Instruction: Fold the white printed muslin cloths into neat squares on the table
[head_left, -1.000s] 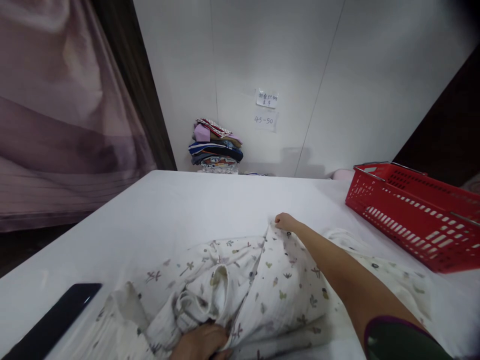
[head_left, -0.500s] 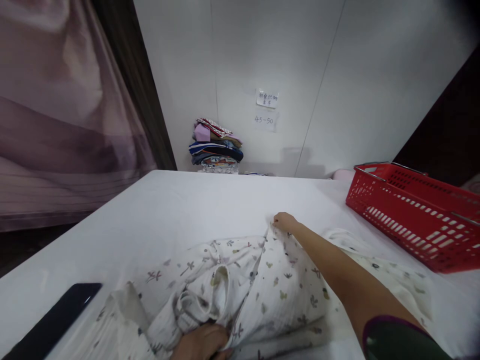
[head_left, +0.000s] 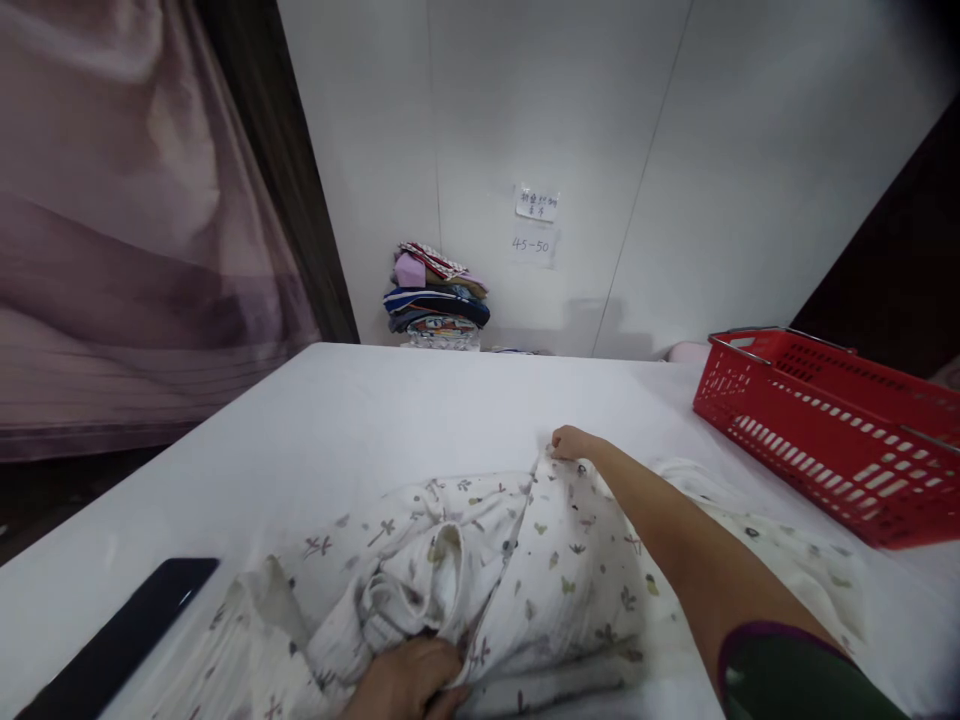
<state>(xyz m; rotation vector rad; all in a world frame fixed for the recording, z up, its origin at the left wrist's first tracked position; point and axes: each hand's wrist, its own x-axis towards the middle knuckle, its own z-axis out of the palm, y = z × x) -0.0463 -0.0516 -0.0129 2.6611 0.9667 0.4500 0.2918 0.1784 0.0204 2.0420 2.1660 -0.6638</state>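
A crumpled white cloth point(head_left: 570, 570), printed with small leaves and plant motifs, spreads over the near part of the white table. My right hand point(head_left: 574, 443) reaches forward and pinches the cloth's far edge, lifting it into a peak. From there the fabric slopes down towards me. At the bottom of the view my left hand point(head_left: 411, 680) is closed on a bunched fold near the cloth's close side; some of its fingers are hidden by fabric. A rolled, twisted part of the cloth lies just beyond the left hand.
A dark phone-like slab point(head_left: 124, 640) lies at the table's left. At the right stands a red perforated basket point(head_left: 817, 430) with metal handles. Folded clothes point(head_left: 437, 300) are stacked against the back wall, under paper notes point(head_left: 535, 222). A pinkish curtain point(head_left: 127, 230) hangs at left.
The view has shifted slightly, with the phone-like slab and stack appearing a little further right. Both hands keep their grip on the cloth in nearly the same pose.
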